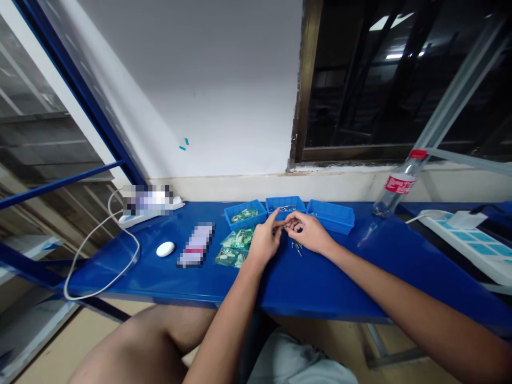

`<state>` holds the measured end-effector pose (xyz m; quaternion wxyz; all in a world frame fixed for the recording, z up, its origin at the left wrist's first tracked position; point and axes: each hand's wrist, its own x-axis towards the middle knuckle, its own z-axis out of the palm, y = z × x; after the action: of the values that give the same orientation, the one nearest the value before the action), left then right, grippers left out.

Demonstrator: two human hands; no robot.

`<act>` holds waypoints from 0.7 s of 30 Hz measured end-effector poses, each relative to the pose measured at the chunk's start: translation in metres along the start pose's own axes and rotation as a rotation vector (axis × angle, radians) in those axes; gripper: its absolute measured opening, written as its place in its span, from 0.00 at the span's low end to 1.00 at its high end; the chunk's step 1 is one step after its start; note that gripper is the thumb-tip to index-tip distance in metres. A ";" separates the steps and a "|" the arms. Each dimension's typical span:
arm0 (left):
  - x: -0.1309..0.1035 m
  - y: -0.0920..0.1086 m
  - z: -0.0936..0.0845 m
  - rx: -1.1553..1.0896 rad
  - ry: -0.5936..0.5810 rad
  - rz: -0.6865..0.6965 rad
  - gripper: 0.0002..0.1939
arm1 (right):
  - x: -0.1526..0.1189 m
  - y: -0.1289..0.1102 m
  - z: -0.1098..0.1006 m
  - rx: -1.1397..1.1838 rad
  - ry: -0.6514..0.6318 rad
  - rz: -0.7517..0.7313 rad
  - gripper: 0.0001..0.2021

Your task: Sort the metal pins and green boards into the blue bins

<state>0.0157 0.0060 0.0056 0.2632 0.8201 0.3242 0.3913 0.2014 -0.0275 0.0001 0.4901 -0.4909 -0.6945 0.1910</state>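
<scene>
My left hand (265, 240) and my right hand (309, 230) meet above the blue table, in front of the plastic bins. Both are closed, fingertips pinched together around something too small to make out. Several thin metal pieces (296, 247) lie on the table just below my right hand. Beside my left hand are clear bags of green and white parts (236, 246), partly hidden by that hand. Behind my hands, the middle blue bin (285, 201) holds more slim metal pieces. More bagged parts lie in the left blue bin (247, 221); the right blue bin (334, 221) has a few small bits.
To the left lie a blurred-out flat rectangular item (197, 245), a white oval object (165, 249) and a looping white cable (134, 266). A plastic bottle with a red cap (398, 186) leans at the back right. A white power strip (474, 245) lies far right.
</scene>
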 end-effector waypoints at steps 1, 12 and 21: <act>0.000 -0.001 0.000 -0.020 0.011 -0.005 0.34 | 0.000 0.000 0.000 0.000 0.001 -0.005 0.08; -0.001 0.012 -0.003 -0.003 0.056 -0.071 0.11 | 0.001 -0.003 -0.001 -0.162 0.065 -0.137 0.08; 0.001 0.002 -0.001 -0.107 0.097 -0.128 0.11 | 0.001 -0.005 0.000 -0.053 0.048 -0.042 0.05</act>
<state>0.0158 0.0051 0.0080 0.3153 0.7624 0.3670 0.4297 0.1993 -0.0292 0.0043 0.4973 -0.4935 -0.6976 0.1501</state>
